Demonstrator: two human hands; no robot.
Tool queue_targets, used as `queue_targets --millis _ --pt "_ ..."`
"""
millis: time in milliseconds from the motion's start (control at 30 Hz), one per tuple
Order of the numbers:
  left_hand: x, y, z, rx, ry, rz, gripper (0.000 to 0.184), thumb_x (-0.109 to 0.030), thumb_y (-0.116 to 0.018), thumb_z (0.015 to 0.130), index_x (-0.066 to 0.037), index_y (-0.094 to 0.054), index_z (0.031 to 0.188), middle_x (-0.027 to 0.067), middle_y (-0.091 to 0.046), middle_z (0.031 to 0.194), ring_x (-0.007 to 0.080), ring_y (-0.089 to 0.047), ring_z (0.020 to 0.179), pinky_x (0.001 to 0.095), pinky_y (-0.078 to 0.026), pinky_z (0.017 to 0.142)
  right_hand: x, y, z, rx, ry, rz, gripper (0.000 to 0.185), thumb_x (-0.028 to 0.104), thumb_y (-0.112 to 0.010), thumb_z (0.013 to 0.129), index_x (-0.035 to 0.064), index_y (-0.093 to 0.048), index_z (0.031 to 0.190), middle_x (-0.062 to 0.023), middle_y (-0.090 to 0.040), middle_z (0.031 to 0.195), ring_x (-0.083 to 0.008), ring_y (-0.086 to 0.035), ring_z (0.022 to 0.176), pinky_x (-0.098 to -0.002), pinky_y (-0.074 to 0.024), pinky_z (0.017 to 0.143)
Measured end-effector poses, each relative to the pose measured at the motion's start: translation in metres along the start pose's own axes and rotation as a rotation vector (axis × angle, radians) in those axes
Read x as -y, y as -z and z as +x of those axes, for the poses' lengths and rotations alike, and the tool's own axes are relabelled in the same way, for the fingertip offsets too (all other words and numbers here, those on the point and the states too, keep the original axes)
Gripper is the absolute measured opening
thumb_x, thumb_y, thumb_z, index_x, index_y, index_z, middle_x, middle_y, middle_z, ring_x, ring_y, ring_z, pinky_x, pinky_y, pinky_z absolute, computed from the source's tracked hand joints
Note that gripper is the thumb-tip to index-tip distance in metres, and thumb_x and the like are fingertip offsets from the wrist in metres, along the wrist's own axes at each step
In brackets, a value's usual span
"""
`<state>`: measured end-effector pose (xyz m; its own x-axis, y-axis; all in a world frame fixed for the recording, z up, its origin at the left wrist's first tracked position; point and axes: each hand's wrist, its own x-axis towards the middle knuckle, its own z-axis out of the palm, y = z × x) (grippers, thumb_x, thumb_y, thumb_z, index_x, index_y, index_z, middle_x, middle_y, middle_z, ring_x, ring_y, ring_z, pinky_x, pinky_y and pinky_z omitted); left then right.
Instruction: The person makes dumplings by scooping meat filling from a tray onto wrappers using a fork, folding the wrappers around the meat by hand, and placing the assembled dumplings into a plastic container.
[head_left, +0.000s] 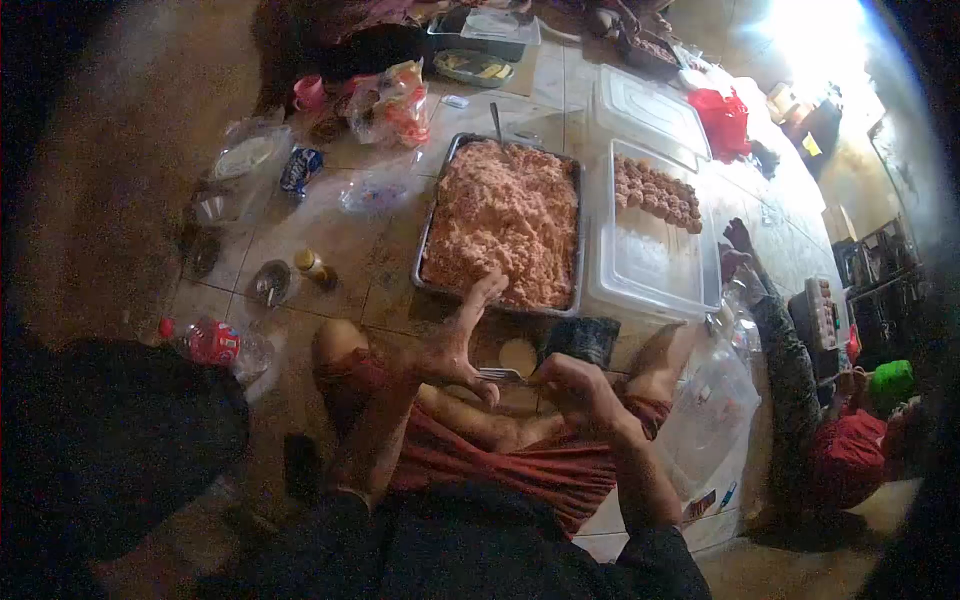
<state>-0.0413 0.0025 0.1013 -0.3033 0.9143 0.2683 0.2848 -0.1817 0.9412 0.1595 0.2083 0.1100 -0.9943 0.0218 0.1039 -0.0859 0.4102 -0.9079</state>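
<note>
My right hand [578, 392] is closed around a fork [500, 374], whose tines point left in front of my lap. The tines reach close to the thumb of my left hand [462, 350]; I cannot tell whether they touch it. That left hand is open, its fingers stretched toward the near edge of a large metal tray [428, 210]. Heaped in the tray is a pinkish minced mixture [505, 220], with a spoon-like handle [496, 120] sticking up at the far side. Right of it, a clear plastic container [650, 265] holds rows of shaped meat portions [657, 193] at its far end.
A clear lid [650, 112] lies beyond the container. A soda bottle [215, 342], a glass [271, 284] and a small jar [311, 265] stand at left. Plastic bags [710, 415] lie at right. Other people sit around, one in red [848, 455].
</note>
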Motion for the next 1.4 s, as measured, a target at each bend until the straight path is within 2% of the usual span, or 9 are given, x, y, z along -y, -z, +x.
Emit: queue_targets --millis 200,367,567,733,900,1000,1167,1267,1400 --pt "0.019 -0.014 -0.010 0.134 0.012 0.255 0.163 -0.066 -0.093 0.052 0.008 0.009 0.156 0.0329 -0.011 0.162 0.0420 -0.013 0.153 0.0491 -0.016 0.124 -0.036 -0.030 0.007 -0.018 0.359 -0.231 0.018 -0.005 -0.063 0.085 0.0014 -0.064 0.101 -0.0142 -0.061 0.093 -0.0363 -0.063 0.083 -0.0383 -0.0526 0.074" --pt "0.036 -0.015 -0.020 0.106 0.101 0.273 0.165 -0.068 -0.092 0.052 0.011 0.013 0.154 0.0360 -0.010 0.161 0.0432 -0.013 0.152 0.0483 -0.016 0.125 0.047 -0.017 0.028 -0.356 0.127 -0.359 0.017 -0.004 -0.064 0.084 0.0000 -0.063 0.101 -0.0146 -0.061 0.091 -0.0352 -0.065 0.083 -0.0397 -0.0539 0.073" --pt "0.051 -0.017 -0.020 0.048 0.027 0.302 0.170 -0.069 -0.091 0.052 0.013 0.022 0.149 0.0406 -0.005 0.159 0.0451 -0.011 0.152 0.0475 -0.015 0.125 -0.004 -0.037 0.002 -0.014 0.192 -0.091 0.019 -0.008 -0.066 0.082 -0.0012 -0.064 0.099 -0.0155 -0.062 0.094 -0.0335 -0.064 0.087 -0.0346 -0.0530 0.074" --pt "0.015 -0.021 -0.018 0.137 0.193 0.242 0.174 -0.068 -0.094 0.043 0.006 0.018 0.154 0.0360 -0.008 0.162 0.0416 -0.011 0.154 0.0464 -0.015 0.125 0.025 -0.029 0.024 -0.375 0.085 -0.285 0.015 -0.008 -0.050 0.097 -0.0015 -0.059 0.106 -0.0073 -0.060 0.094 -0.0177 -0.060 0.086 -0.0287 -0.0484 0.078" --pt "0.007 -0.009 -0.017 0.130 0.251 0.160 0.174 -0.070 -0.092 0.042 0.005 0.018 0.154 0.0334 -0.008 0.163 0.0408 -0.011 0.154 0.0475 -0.014 0.125 0.007 -0.033 0.013 -0.515 -0.059 -0.044 0.017 -0.007 -0.066 0.087 0.0017 -0.062 0.102 -0.0132 -0.064 0.091 -0.0268 -0.066 0.084 -0.0337 -0.0523 0.076" --pt "0.009 -0.010 -0.014 0.077 0.193 -0.028 0.173 -0.070 -0.092 0.042 0.000 0.018 0.156 0.0279 -0.008 0.165 0.0397 -0.012 0.154 0.0511 -0.013 0.125 0.016 -0.039 0.007 -0.410 0.047 -0.028 0.013 -0.006 -0.051 0.099 0.0004 -0.058 0.108 -0.0017 -0.053 0.091 -0.0095 -0.047 0.082 -0.0240 -0.0432 0.075" --pt "0.009 -0.013 -0.011 -0.024 0.104 -0.282 0.167 -0.066 -0.095 0.045 -0.010 0.013 0.160 0.0175 -0.007 0.169 0.0368 -0.016 0.154 0.0566 -0.012 0.123 0.006 -0.035 -0.006 -0.028 -0.025 0.213 0.008 -0.006 -0.057 0.095 -0.0006 -0.061 0.100 -0.0086 -0.059 0.092 -0.0180 -0.058 0.078 -0.0306 -0.0476 0.070" --pt "0.077 -0.026 -0.006 -0.013 0.111 -0.408 0.170 -0.068 -0.093 0.044 -0.009 0.017 0.159 0.0214 -0.003 0.168 0.0404 -0.012 0.154 0.0577 -0.013 0.122 0.008 -0.041 0.007 -0.098 0.138 0.004 0.009 -0.007 -0.061 0.090 -0.0008 -0.063 0.097 -0.0149 -0.059 0.089 -0.0284 -0.061 0.076 -0.0348 -0.0503 0.068" --pt "0.028 -0.023 -0.005 -0.028 0.055 -0.461 0.171 -0.070 -0.091 0.043 -0.009 0.020 0.158 0.0240 0.000 0.167 0.0421 -0.008 0.154 0.0584 -0.012 0.122 0.028 -0.043 0.021 -0.356 0.188 -0.145 0.017 -0.008 -0.061 0.087 0.0004 -0.062 0.102 -0.0133 -0.060 0.087 -0.0329 -0.062 0.076 -0.0348 -0.0517 0.069"
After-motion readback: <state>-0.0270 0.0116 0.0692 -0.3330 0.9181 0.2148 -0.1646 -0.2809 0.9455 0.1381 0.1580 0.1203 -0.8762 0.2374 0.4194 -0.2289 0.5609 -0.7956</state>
